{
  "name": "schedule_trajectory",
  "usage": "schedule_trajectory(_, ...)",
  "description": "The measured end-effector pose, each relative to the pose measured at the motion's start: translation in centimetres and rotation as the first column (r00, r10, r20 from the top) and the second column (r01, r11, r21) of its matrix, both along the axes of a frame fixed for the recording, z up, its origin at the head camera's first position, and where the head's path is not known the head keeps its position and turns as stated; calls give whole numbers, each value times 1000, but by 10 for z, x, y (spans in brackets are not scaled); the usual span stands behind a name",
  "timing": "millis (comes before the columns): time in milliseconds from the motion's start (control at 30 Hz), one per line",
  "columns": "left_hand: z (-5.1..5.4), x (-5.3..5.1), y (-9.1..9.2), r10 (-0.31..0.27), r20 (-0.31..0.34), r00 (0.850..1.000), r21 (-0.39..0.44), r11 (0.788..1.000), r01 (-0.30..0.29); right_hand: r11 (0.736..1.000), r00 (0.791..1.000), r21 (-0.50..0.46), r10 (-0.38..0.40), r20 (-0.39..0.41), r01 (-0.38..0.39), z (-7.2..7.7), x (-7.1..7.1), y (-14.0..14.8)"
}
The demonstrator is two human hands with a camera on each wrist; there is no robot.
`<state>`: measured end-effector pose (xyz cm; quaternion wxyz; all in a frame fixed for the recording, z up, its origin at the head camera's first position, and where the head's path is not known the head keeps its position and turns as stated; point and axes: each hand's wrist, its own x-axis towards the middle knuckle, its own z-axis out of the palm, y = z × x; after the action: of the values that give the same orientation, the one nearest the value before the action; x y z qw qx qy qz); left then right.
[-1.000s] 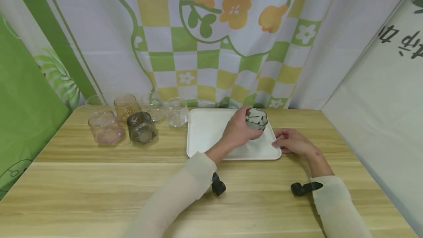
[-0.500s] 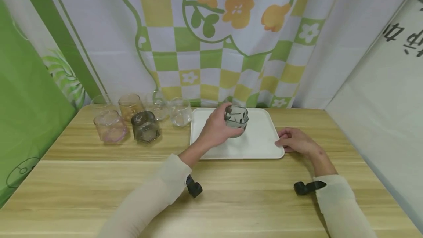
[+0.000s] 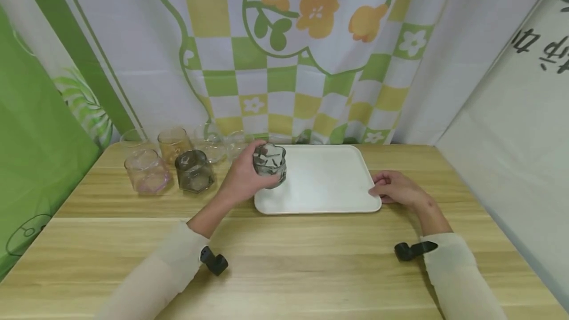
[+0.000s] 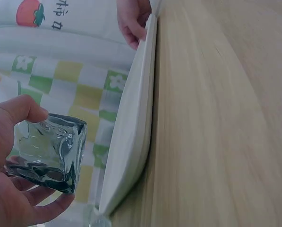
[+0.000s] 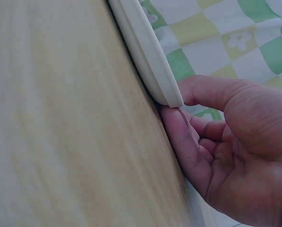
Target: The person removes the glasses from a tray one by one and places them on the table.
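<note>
My left hand [image 3: 243, 176] grips a smoky grey glass [image 3: 269, 162] with wavy sides, thumb and fingers spread round it. The left wrist view shows this glass [image 4: 51, 151] held clear of the wooden table, near the left end of a white rectangular tray [image 3: 324, 181]. At the tray's right end my right hand [image 3: 397, 190] pinches the rim. In the right wrist view the thumb lies against the upper side of the tray's edge [image 5: 152, 61], and a finger is tucked beneath it.
Left of the tray stand several glasses: a pinkish one [image 3: 147, 174], a dark grey one [image 3: 194, 173], an amber one [image 3: 174, 143] and clear ones [image 3: 211, 146] behind. A checkered curtain [image 3: 284, 78] hangs along the table's back edge.
My left hand has carried the grey glass leftward across the tray, from its right side to its left edge. The right hand has stayed at the tray's right rim.
</note>
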<state>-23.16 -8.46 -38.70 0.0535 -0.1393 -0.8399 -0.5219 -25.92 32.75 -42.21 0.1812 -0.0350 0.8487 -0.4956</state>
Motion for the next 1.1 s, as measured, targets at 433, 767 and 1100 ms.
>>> schedule_trajectory(433,-11,10,-46,53,7,999,-33,998,-53,1000,1000,20,9,-5,-8,1,-1,-1)
schedule_trajectory(767,-15,10,-61,58,65,996,-94,994,-52,1000,1000,8,16,-8,-16,2,0,-2)
schedule_trajectory(1100,-20,7,-66,63,76,995,-110,992,-54,1000,1000,14,10,-13,-10,1,-1,-2)
